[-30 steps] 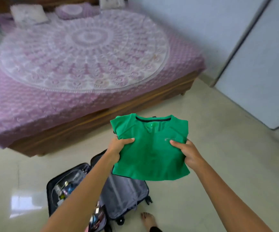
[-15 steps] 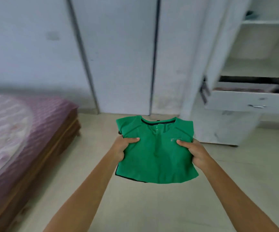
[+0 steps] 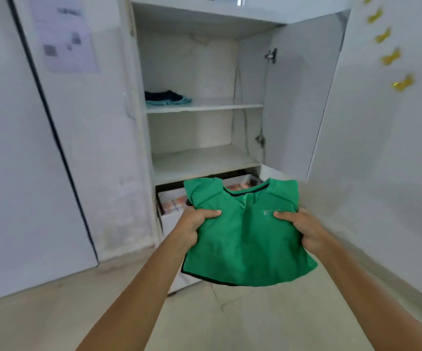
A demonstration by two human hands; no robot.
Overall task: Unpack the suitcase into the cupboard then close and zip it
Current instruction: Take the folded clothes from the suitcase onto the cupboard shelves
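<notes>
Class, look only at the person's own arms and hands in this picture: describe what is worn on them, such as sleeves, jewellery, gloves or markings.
Both forearms are bare right up to the bottom edge of the picture; no sleeve shows. The left hand and the right hand wear no gloves, and no watch, bangle or ring can be seen on the wrists or on the thumbs. No markings are visible. The upper arms are out of view.

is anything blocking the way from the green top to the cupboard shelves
Nothing visible blocks it. The cupboard door stands open and the lower shelf lies bare ahead of the green top, held by left hand and right hand. An open drawer sits below.
</notes>
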